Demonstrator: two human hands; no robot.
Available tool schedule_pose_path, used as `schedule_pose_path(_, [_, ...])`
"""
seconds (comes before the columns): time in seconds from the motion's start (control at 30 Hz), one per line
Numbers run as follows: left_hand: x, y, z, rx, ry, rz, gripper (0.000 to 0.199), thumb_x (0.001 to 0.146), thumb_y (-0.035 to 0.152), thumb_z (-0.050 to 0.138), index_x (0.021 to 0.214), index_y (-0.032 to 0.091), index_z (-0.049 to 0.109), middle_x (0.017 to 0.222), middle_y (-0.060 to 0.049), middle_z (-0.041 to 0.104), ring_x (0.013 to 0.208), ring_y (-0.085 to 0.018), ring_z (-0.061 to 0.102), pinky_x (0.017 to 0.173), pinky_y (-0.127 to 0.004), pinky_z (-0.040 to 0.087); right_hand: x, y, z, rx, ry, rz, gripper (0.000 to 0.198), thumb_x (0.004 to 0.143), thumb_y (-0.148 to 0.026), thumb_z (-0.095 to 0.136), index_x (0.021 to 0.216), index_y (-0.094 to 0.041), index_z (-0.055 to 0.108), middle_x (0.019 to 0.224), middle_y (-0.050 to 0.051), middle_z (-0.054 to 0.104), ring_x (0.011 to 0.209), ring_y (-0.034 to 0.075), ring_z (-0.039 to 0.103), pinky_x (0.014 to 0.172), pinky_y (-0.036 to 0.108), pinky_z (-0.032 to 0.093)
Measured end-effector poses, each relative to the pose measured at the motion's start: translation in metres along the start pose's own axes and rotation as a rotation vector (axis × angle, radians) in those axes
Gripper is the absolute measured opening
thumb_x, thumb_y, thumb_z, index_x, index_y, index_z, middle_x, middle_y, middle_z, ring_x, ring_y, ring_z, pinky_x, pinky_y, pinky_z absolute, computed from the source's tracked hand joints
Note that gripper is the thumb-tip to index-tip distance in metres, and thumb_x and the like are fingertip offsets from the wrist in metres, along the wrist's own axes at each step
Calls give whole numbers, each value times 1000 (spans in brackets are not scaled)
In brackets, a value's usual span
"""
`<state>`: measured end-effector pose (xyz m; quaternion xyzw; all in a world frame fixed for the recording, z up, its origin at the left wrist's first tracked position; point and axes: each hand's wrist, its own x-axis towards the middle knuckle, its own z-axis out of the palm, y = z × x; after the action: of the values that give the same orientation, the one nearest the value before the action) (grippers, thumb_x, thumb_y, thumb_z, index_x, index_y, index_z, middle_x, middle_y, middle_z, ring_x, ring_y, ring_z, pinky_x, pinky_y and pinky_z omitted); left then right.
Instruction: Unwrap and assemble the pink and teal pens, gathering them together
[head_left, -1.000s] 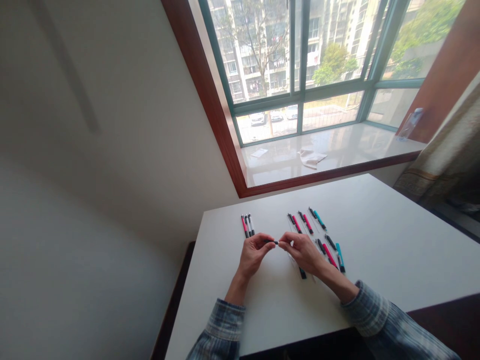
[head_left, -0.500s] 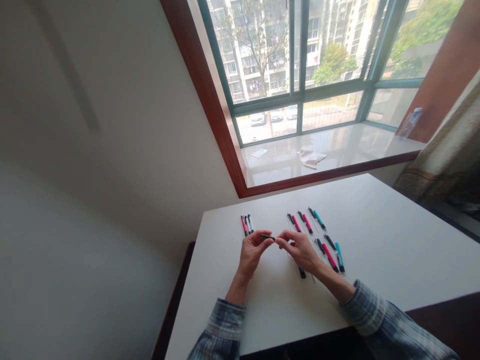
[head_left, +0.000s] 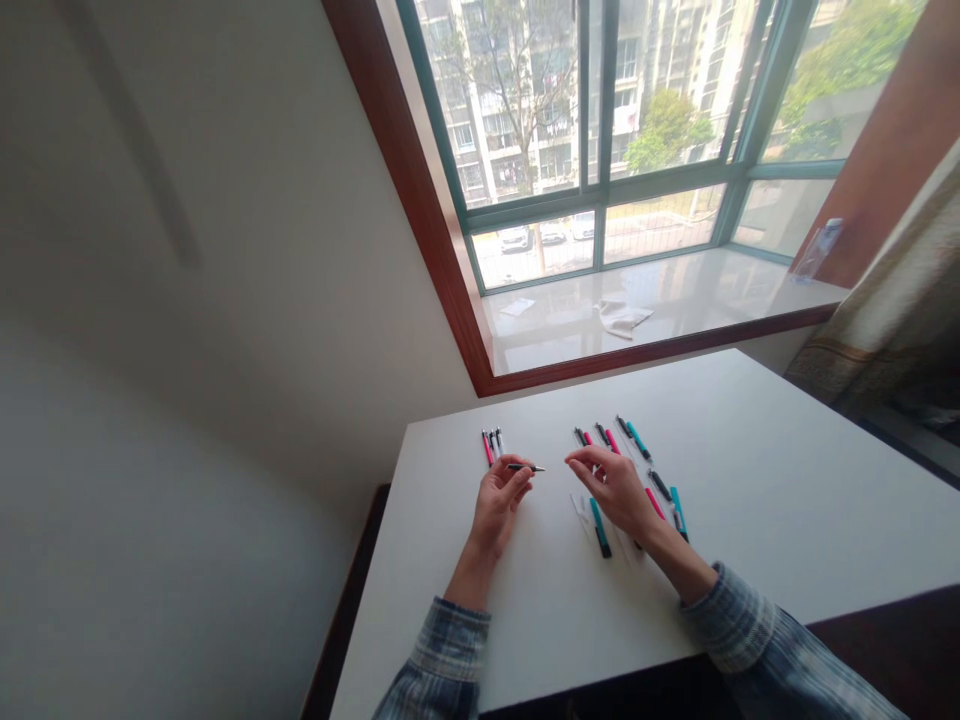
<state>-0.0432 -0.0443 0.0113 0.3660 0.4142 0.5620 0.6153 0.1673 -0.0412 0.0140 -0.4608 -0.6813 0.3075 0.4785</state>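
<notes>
My left hand (head_left: 501,497) pinching a pen (head_left: 524,467), right hand (head_left: 615,484) loose, empty, over white table (head_left: 750,480) below bay window (head_left: 600,130).

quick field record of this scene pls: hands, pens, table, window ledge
left hand: left hand pinches a thin dark pen, held above the table
right hand: right hand open, holds nothing, over the right group of pens
left pens: small cluster near the far edge
right pens: pink, teal and black pens spread in rows
table: white table
window ledge: crumpled cloth
</notes>
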Motion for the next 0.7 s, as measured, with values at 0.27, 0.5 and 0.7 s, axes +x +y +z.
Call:
schedule_pose_path(0.27, [-2, 2, -5, 31, -33, -36, 29, 79, 33, 83, 102, 20, 72, 96, -4, 69, 84, -13, 63, 79, -25, 49, -32, -13, -12, -290, -192, 145, 16, 93, -32, 58, 100, -24, 71, 72, -1, 70, 65, 18, 64, 65, 29, 44])
schedule_pose_path(0.5, [-4, 2, -2, 133, -91, -13, 32, 79, 37, 83, 103, 18, 75, 82, 0, 61, 73, -10, 55, 75, -24, 46, -48, -17, -14, -481, -181, 204, 15, 92, -26, 57, 104, -23, 66, 76, 1, 71, 71, 21, 67, 67, 30, 42])
schedule_pose_path(0.7, [-6, 1, -5, 183, -103, 1, 34, 76, 39, 84, 102, 18, 74, 81, -1, 62, 74, -12, 54, 74, -25, 44, -51, -21, -10, -571, -247, 270, 13, 91, -29, 63, 103, -25, 65, 78, 2, 73, 75, 22, 69, 65, 29, 39])
